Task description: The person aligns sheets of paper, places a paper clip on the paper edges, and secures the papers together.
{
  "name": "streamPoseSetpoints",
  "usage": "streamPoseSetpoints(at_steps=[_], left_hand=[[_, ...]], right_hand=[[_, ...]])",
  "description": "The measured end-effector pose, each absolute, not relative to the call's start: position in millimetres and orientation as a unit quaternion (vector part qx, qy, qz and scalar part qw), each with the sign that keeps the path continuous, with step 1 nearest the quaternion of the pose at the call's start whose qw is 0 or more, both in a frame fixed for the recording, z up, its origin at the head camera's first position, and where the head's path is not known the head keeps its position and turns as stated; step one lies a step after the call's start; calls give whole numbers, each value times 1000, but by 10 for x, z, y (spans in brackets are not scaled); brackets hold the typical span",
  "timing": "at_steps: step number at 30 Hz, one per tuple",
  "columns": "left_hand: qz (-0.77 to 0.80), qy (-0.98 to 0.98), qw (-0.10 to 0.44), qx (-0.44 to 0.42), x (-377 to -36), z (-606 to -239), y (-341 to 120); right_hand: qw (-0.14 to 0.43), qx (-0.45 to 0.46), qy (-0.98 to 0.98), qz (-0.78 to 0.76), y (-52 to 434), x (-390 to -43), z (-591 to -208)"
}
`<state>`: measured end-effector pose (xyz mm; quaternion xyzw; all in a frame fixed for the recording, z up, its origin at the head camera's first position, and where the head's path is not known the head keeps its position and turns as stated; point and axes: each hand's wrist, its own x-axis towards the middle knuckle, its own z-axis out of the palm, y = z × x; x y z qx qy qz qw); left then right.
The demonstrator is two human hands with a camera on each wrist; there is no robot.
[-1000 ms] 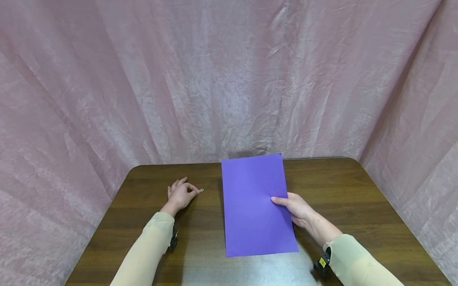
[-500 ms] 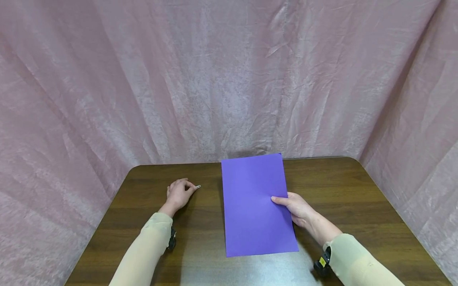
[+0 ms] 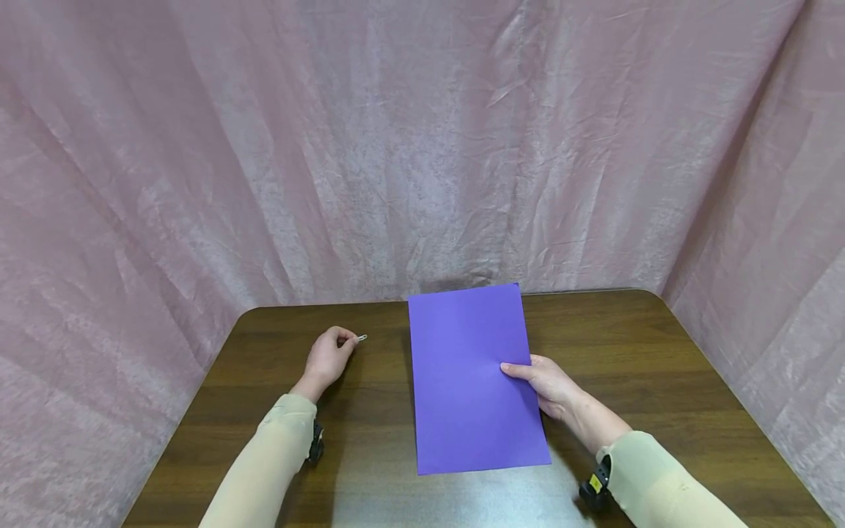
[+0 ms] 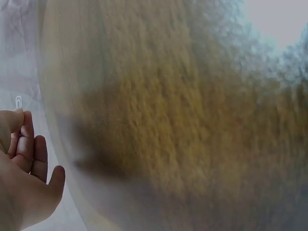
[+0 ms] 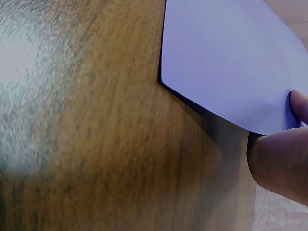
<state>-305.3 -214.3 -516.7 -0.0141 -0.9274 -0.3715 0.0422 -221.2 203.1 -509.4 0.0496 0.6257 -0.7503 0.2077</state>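
Between thumb and index finger, my left hand (image 3: 329,356) pinches a white paper clip (image 3: 361,338) above the left part of the table. In the left wrist view the clip (image 4: 19,102) points up from the fingertips, and the other fingers curl loosely below. A purple sheet of paper (image 3: 472,381) is held by my right hand (image 3: 551,385) at its right edge, thumb on the front face and fingers behind it. The right wrist view shows the sheet's near corner (image 5: 192,62) close to the tabletop; I cannot tell whether it touches.
The brown wooden table (image 3: 370,440) has rounded far corners and a glossy patch of light at the front. Pink curtains (image 3: 396,147) hang behind it and along the sides. A black wrist device (image 3: 596,484) sits at the right cuff.
My left hand has shifted slightly left and away from me with the paper clip, and its outer fingers have curled in. The right hand and purple paper stay put.
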Motion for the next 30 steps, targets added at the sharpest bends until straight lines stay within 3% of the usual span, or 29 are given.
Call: streamPoseSetpoints(at_steps=[30], left_hand=[[-412,-910,52,-4,-3040,-5155,-2173]], right_hand=[[209,47,625,-750,2011,-2246,-5120]])
